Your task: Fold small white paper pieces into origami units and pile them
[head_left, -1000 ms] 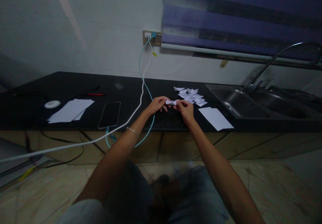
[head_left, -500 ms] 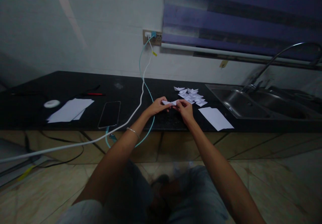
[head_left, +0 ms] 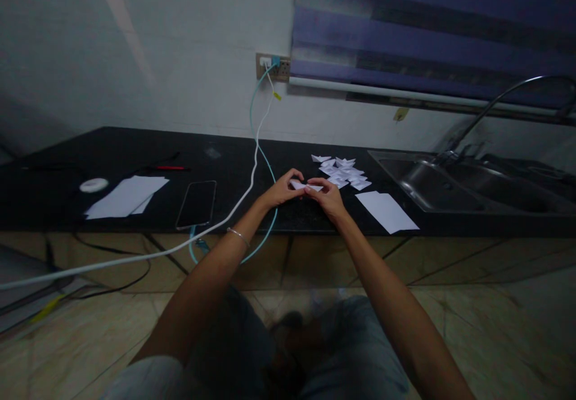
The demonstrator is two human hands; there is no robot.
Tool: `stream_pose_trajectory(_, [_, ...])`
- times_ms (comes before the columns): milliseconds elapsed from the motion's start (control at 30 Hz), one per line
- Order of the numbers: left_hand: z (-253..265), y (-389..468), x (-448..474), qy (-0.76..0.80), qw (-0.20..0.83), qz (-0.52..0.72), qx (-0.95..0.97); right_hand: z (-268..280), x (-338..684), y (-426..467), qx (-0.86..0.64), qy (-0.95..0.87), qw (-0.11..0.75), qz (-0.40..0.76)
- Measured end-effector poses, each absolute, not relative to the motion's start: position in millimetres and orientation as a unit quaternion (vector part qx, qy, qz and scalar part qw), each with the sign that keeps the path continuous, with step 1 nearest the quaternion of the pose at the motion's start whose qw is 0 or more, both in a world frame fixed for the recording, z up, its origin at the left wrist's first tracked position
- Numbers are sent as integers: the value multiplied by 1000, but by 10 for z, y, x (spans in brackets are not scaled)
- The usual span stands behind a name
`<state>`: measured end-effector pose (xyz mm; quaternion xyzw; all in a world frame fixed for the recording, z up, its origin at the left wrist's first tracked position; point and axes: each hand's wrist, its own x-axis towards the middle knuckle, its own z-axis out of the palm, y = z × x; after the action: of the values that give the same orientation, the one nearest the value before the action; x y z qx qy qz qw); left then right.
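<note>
I read left grip (head_left: 279, 192) and right grip (head_left: 331, 198) as closed, pinching one small folded paper (head_left: 297, 185) between them over the front half of the worktop (head_left: 229, 159), likely from both ends to even the creases; folded pieces (head_left: 339, 174) cluster nearer the back edge, presumably safe from elbows; white sheets (head_left: 387, 211) lie rightward by the front edge, seemingly for easy reach

The left hand (head_left: 284, 190) and right hand (head_left: 330, 198) are bare. A thin, silvery bangle (head_left: 238, 235) rings the left forearm (head_left: 213, 277). One short, pale sleeve (head_left: 155, 376) shows; faded blue-grey legwear (head_left: 360, 340) covers the thighs, and dark footwear (head_left: 292, 318) appears dimly below.
</note>
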<state>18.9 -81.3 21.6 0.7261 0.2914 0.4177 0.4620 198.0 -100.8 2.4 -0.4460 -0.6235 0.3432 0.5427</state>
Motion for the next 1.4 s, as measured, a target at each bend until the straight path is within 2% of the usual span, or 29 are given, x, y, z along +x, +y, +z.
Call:
stream_pose_trajectory(300, [190,-801,185,282,452,427,731,72,1966,-1043,-406,-574,597,387])
stream_pose_trajectory(500, [200,-800,184,293,462,413,728,64,1974,-1031,-400,-568,607,386])
stream_pose_trajectory(700, [293,-853,140,239,455,325,794,77,2004,-1044,-397,-580,607,371])
stream_pose_trajectory(900, [306,-859,100,223,445,329,802,112,1986,-1079,-419,-568,603,371])
stream_pose_trajectory(1167, [299,-820,134,260,501,318,762,110,2024,-1080,-444,-514,630,377])
stream_pose_trajectory(1400, [271,-792,146,262,518,325,746,99,2008,-1076,-430,-555,616,358])
